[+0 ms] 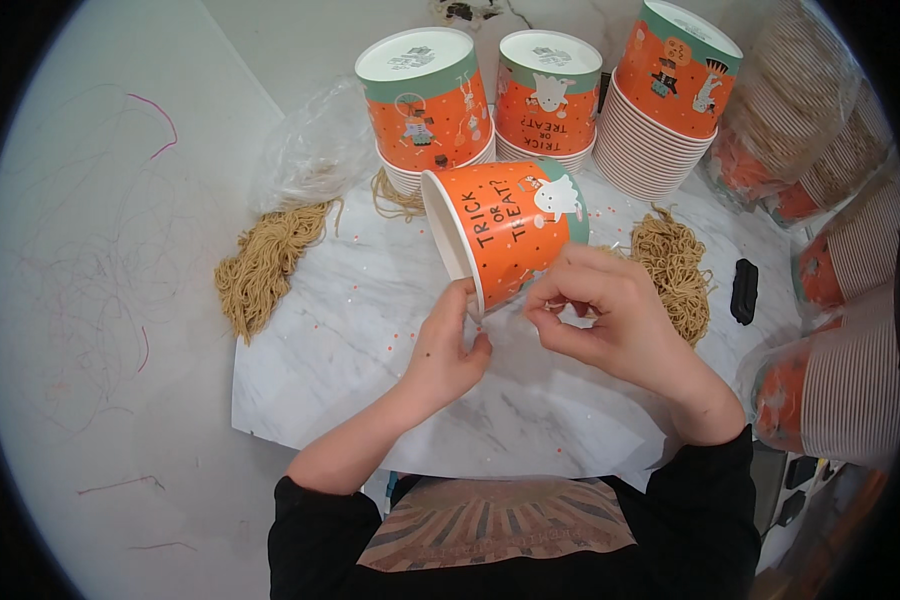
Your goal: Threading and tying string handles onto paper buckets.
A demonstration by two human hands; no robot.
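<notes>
An orange paper bucket (505,225) with a white rim and green base band lies tipped sideways over the table, its mouth facing left. My left hand (445,350) grips the lower part of the rim, with fingers at the mouth and thumb outside. Just right of the bucket's lower side, my right hand (615,315) is closed in a pinch; what its fingertips hold is too small to make out. A loose bundle of tan cord (667,270) lies beyond the right hand. Another tan cord bundle (270,265) rests at the table's left edge.
Stacks of upside-down orange buckets stand behind: a left stack (428,115), a middle stack (547,95) and a right stack (670,100). Bagged bucket stacks (855,385) line the right side. A clear plastic bag (315,145) and a small black oblong object (744,292) lie on the marbled table (340,370).
</notes>
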